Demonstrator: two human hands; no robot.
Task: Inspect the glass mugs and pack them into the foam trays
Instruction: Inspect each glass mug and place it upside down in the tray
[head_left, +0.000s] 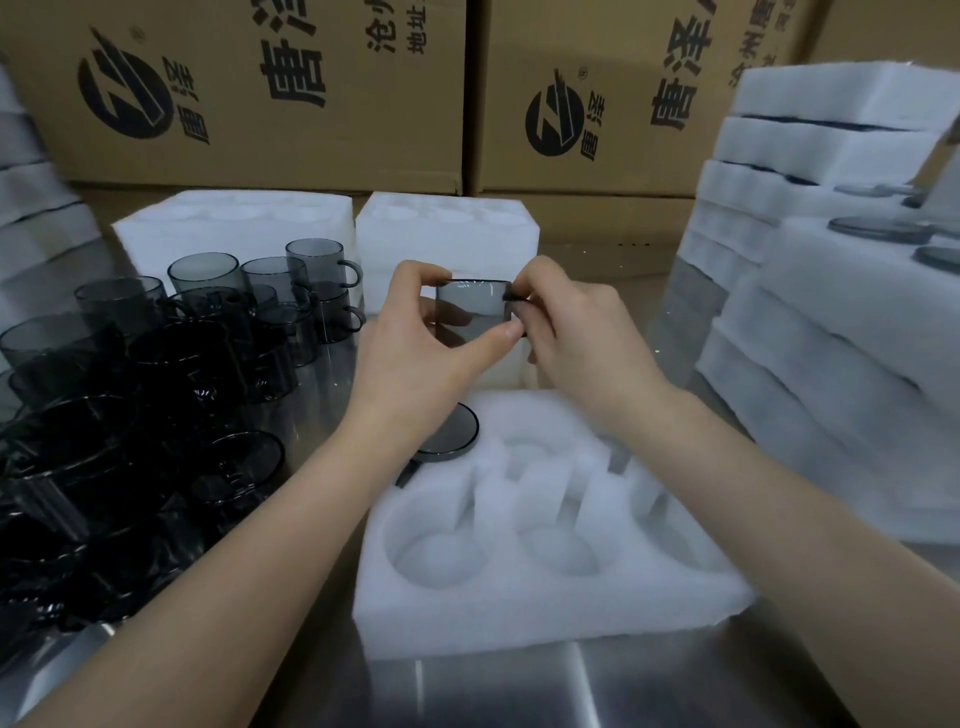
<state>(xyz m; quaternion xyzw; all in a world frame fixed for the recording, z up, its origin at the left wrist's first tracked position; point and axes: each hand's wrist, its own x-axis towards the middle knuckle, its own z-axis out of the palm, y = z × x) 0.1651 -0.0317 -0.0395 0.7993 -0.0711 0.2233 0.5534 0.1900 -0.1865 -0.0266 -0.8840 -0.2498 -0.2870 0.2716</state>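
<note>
I hold a smoky grey glass mug (474, 307) up in the middle of the view, above the far edge of a white foam tray (524, 597). My left hand (415, 343) grips the mug's body, thumb underneath and fingers over the rim. My right hand (566, 332) pinches its dark handle on the right side. One mug (451, 432) sits upside down in the tray's far left pocket, partly hidden by my left wrist. The other pockets I can see in the tray hold nothing.
Several grey mugs (218, 332) crowd the steel table on the left, some stacked. Two foam trays (447, 228) stand behind my hands. Packed foam trays (831, 291) are stacked on the right, more foam at far left. Cardboard boxes (260, 93) line the back.
</note>
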